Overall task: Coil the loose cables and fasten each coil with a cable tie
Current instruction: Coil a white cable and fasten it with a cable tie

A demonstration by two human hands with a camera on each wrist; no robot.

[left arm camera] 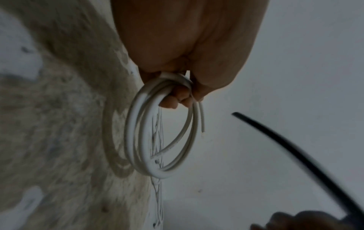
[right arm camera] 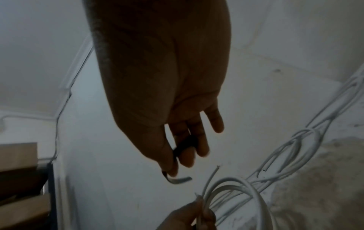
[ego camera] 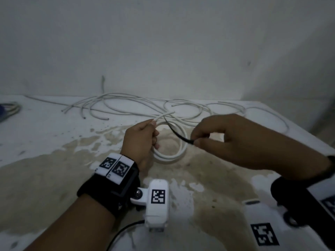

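My left hand (ego camera: 145,134) grips a small coil of white cable (ego camera: 174,154) at its left side, fingers curled through the loops; the coil (left arm camera: 157,140) hangs from the fist in the left wrist view, one cut end sticking out. My right hand (ego camera: 195,140) pinches one end of a black cable tie (ego camera: 176,132) between thumb and forefinger, just right of the coil, the tie's free tip pointing up and left over the loop. In the right wrist view the black cable tie (right arm camera: 178,180) curves out under the fingertips (right arm camera: 186,158).
Several loose white cables (ego camera: 136,105) lie tangled along the back of the stained white table (ego camera: 54,169), against the wall. A coiled bundle (ego camera: 10,108) sits at the far left edge. Brown boxes (right arm camera: 17,171) stand beyond the table's right side.
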